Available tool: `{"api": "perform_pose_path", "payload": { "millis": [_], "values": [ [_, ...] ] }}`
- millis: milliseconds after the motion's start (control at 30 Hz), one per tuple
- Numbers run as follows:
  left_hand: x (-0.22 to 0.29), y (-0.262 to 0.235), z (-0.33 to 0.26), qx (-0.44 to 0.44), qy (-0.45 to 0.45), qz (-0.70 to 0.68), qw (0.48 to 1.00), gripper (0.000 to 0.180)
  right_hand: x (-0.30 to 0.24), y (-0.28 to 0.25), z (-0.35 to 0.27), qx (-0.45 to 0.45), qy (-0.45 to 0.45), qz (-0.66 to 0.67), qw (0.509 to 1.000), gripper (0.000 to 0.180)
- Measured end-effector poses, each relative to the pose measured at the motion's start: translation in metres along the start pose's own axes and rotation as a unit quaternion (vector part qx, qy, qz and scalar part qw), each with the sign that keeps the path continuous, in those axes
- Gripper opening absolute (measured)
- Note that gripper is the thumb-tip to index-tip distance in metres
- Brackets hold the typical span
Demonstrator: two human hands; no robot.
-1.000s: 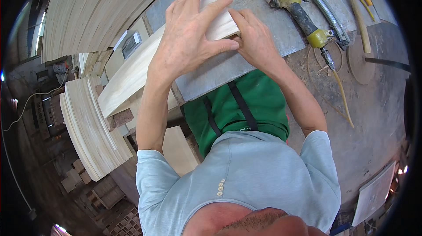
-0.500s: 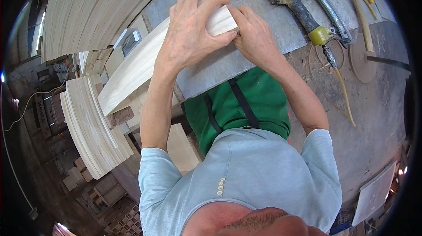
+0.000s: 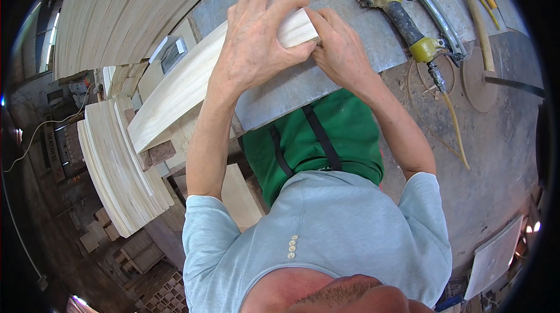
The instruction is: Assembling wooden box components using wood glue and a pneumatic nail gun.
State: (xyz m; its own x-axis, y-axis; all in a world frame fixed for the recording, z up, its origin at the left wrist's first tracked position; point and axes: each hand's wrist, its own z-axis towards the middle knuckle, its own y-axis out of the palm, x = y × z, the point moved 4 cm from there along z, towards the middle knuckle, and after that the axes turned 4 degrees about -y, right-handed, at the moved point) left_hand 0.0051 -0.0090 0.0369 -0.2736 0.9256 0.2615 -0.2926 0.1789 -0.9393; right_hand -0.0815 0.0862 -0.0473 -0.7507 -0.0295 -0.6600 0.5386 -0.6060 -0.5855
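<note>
Worktop point(image 3: 274, 97) of grey metal spreads beneath the hands. A stack of pale boards point(image 3: 128, 15) fills the upper left. One loose pale board point(image 3: 175, 94) slants from lower left to the hands, its upper end between them. A yellow-green nail gun point(image 3: 402, 18) lies to the right. The left hand point(image 3: 251, 44) is clamped across the board, thumb along the near edge; the right hand point(image 3: 344, 44) bends around the end corner, fingertips partly hidden, so whether they grip I cannot tell.
</note>
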Motion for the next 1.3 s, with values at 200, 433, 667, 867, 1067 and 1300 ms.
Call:
{"api": "perform_pose_path", "payload": {
  "millis": [200,433,667,867,1067,1300],
  "values": [
    [-0.003,-0.003,-0.005,0.01,-0.001,-0.004,1.0,0.053,0.023,-0.067,0.004,-0.143,0.107,0.092,0.98,0.063],
    [-0.001,0.002,-0.003,0.035,0.007,-0.011,0.999,0.053,0.097,-0.083,0.019,-0.14,0.177,-0.33,0.917,0.071],
    [-0.005,0.002,-0.008,0.058,-0.002,-0.032,0.998,0.051,0.112,-0.089,0.035,-0.126,0.144,-0.275,0.942,0.064],
    [-0.013,0.007,-0.013,0.075,-0.018,-0.012,0.997,0.052,-0.014,-0.171,0.062,-0.147,0.283,-0.034,0.947,0.032],
    [-0.01,0.009,-0.01,0.078,-0.008,-0.025,0.997,0.052,-0.099,-0.183,0.065,-0.226,0.184,0.054,0.955,0.028],
    [-0.007,0.012,-0.007,0.102,0.006,-0.035,0.994,0.051,-0.112,-0.173,0.066,-0.278,0.191,-0.037,0.941,0.026]
  ]
}}
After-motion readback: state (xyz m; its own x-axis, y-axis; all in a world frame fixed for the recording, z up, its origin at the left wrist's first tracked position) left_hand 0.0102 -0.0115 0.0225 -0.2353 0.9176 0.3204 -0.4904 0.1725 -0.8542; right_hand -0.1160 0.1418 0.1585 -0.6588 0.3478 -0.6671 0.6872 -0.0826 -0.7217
